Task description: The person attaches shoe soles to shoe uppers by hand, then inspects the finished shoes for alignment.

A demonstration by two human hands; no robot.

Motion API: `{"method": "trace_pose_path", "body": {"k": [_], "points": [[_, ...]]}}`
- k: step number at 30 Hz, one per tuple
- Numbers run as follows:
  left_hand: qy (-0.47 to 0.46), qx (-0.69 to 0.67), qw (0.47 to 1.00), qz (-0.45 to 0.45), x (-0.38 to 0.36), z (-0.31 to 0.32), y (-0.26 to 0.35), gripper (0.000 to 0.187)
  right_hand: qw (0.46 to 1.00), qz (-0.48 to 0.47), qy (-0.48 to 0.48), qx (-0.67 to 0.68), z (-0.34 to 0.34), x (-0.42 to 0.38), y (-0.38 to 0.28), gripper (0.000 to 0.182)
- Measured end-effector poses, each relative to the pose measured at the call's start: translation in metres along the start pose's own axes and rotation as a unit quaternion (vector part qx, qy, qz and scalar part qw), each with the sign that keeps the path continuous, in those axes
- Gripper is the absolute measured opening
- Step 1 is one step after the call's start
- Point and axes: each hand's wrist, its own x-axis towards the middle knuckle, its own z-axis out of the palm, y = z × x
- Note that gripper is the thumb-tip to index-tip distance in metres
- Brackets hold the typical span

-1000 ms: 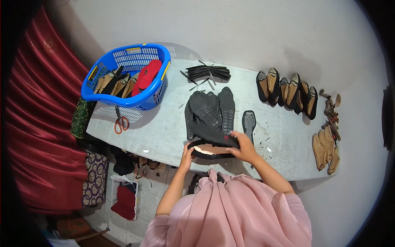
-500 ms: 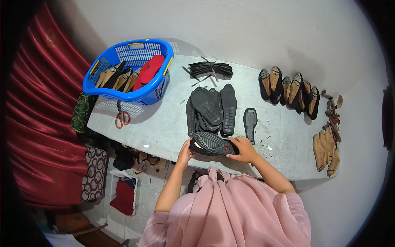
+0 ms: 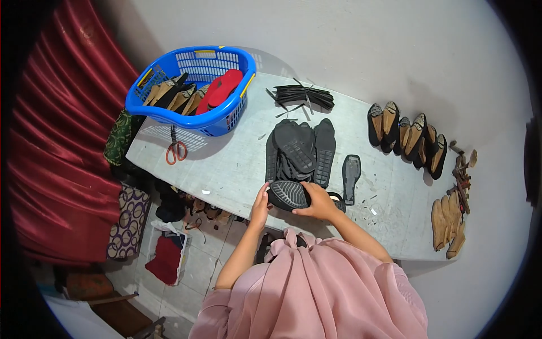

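A black shoe (image 3: 288, 195) is held at the table's near edge, its ribbed sole turned up. My left hand (image 3: 260, 208) grips one end of it. My right hand (image 3: 318, 202) wraps over the middle, hiding part of the sole, and the other end shows past my knuckles. Just beyond the shoe lies a pile of black soles (image 3: 294, 147). To the right of the pile rests a single dark sole (image 3: 351, 172).
A blue basket (image 3: 192, 119) holds shoes and red pieces. Scissors (image 3: 176, 152) lie below it. A bundle of black strips (image 3: 305, 97) sits at the back. Along the right are black shoes (image 3: 418, 133), wooden shoe lasts (image 3: 446, 217) and hammers (image 3: 460, 181).
My right hand has slid further over the shoe, covering the part with the red mark. The shoe has turned in my hands. The whole view has shifted slightly.
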Motion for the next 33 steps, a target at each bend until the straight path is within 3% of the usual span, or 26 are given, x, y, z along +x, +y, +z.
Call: {"method": "trace_pose_path", "body": {"k": [2,7,19,28,31,33], "points": [[-0.002,-0.013,1.0,-0.001,0.001,-0.002,-0.005,0.048,0.998,-0.055,-0.012,0.033,-0.007,-0.001,0.007,0.091],[-0.006,0.001,1.0,0.006,0.001,-0.005,-0.002,0.044,0.995,-0.032,-0.066,0.063,-0.032,0.006,-0.001,0.092],[-0.03,-0.118,0.993,0.003,-0.013,-0.008,-0.009,0.042,0.995,-0.064,-0.05,0.052,-0.015,0.002,0.01,0.089],[-0.065,-0.051,0.995,-0.054,-0.02,-0.021,-0.011,0.045,0.988,-0.153,-0.007,0.019,-0.009,-0.01,0.01,0.088],[-0.053,0.02,0.997,0.046,-0.023,-0.016,-0.012,0.047,0.985,-0.171,-0.008,-0.001,-0.01,-0.008,0.009,0.087],[-0.015,0.082,0.995,0.063,-0.027,-0.011,-0.005,0.052,0.984,-0.18,-0.005,-0.002,-0.009,-0.007,0.009,0.086]]}}
